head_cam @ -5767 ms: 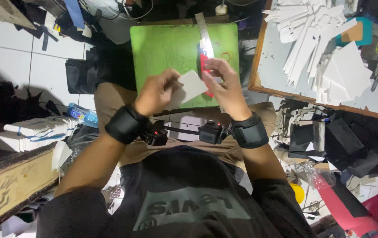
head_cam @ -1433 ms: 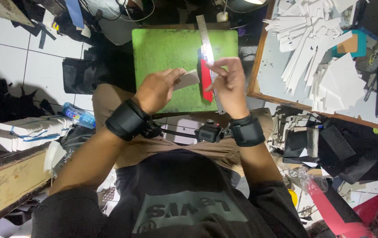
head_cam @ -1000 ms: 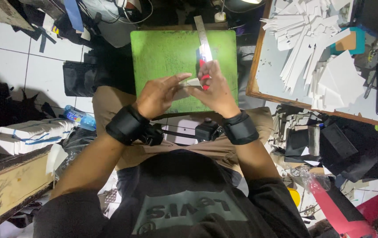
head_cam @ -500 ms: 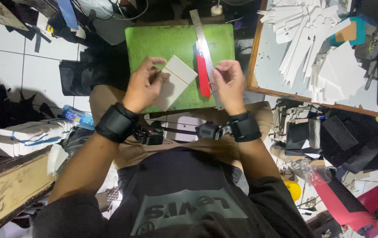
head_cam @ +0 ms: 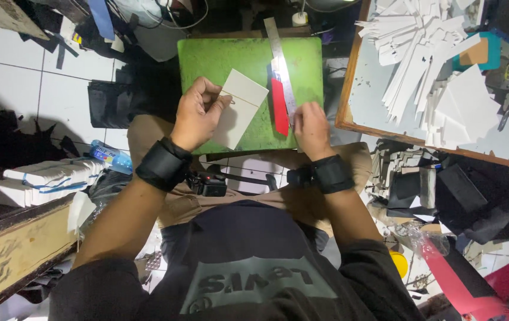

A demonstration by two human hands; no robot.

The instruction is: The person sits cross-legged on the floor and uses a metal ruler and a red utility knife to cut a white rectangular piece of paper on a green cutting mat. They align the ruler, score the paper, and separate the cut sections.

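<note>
Green cutting mat [head_cam: 231, 59] lies across the person's lap. Left hand [head_cam: 198, 113] pinches a white card piece [head_cam: 239, 110] over the mat's near edge; right hand [head_cam: 311, 128] rests closed beside a red utility knife [head_cam: 279, 107] and steel ruler [head_cam: 283, 65].

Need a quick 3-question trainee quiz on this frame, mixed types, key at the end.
1. True or false: the left hand holds a white card over the green cutting mat.
2. Which thing lies nearest the right hand?
A. the red knife beside the steel ruler
B. the plastic bottle
C. the pile of white offcuts
3. Fill in: each wrist carries a black ____.

Key: 1 true. 2 A. 3 band.
</note>
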